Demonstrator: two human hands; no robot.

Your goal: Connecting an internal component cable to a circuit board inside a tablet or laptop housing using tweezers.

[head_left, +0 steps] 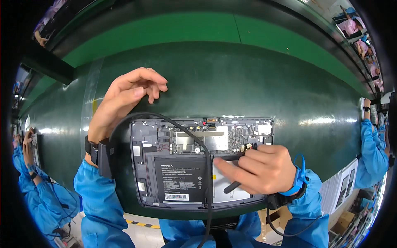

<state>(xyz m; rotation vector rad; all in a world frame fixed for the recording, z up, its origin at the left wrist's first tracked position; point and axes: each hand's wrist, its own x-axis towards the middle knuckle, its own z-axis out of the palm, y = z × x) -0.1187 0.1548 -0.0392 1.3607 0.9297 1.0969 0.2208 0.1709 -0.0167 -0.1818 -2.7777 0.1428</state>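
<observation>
Right now I have the left hand (124,93) raised over the desk (248,82), just beyond the upper-left corner of an opened tablet (147,136). Its fingers bend loosely, thumb a little apart from the index, and grip nothing. That forearm rises from the lower left, the wrist turned so the fingertips point right.

On my other side, the right hand (264,167) sits palm down over the tablet's right half. Its index finger reaches left, its tip at the inner edge of the black battery (180,173); whether it presses there, I can't tell. The remaining fingers are curled closed on a dark rod (231,187), one end poking out beneath them. The tablet lies flat on the desk, innards facing up, with a black cable (186,131) arching across it.
</observation>
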